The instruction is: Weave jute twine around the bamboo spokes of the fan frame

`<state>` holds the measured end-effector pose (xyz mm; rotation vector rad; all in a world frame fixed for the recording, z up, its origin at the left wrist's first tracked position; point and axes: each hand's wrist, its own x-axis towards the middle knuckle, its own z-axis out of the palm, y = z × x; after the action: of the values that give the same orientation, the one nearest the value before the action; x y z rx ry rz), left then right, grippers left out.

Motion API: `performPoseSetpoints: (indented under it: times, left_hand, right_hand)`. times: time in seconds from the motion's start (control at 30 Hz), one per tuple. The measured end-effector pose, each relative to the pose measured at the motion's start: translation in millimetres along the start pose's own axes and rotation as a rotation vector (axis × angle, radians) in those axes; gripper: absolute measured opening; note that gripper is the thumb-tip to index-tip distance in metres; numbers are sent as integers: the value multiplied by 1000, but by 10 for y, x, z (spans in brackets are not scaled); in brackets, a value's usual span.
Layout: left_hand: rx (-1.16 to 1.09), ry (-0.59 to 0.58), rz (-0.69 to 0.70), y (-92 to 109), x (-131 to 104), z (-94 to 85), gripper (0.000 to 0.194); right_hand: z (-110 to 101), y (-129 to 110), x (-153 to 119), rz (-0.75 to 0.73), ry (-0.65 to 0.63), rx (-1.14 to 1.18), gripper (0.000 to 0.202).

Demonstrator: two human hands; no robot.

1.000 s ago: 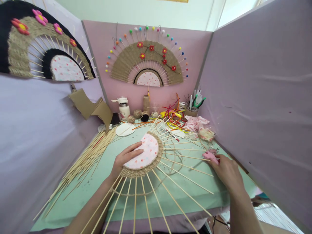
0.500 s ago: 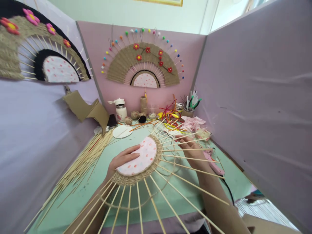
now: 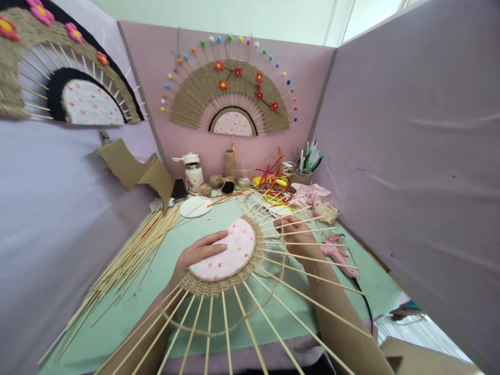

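Observation:
A half-made fan is held tilted in front of me, with a half-round centre of white, pink-dotted fabric and a woven twine band around its curve. Thin bamboo sticks radiate outward from that band. My left hand grips the fan at its straight edge, two fingers lying over the fabric; its thumb is hidden. Among the right-hand sticks, my right hand has its fingers pinched on the twine. That twine runs in a loose loop across the lower sticks toward the left.
Loose bamboo sticks lie in a pile on the left. A pink glue gun with a cord rests at right. Behind stand a white bottle, twine balls, pipe cleaners and a white oval. Finished fans hang on the partitions.
My right hand has moved slightly left and its fingers have drawn closer together on the twine. The fan has shifted a little to the right; my left hand keeps its hold.

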<state>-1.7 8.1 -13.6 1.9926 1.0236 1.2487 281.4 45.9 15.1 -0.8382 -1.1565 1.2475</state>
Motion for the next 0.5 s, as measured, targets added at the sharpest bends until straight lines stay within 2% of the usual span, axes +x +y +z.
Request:
performPoseSetpoints:
  times: [0.1, 0.27, 0.5]
  left_hand:
    - [-12, -46, -43, -78, 73, -49, 40]
    - [-21, -89, -46, -168, 141, -87, 39]
    - [-42, -71, -78, -198, 139, -98, 39]
  right_hand:
    - [12, 17, -5, 0, -26, 38, 28]
    - [20, 36, -22, 108, -9, 64, 27]
    - [32, 21, -47, 112, -20, -24, 30]
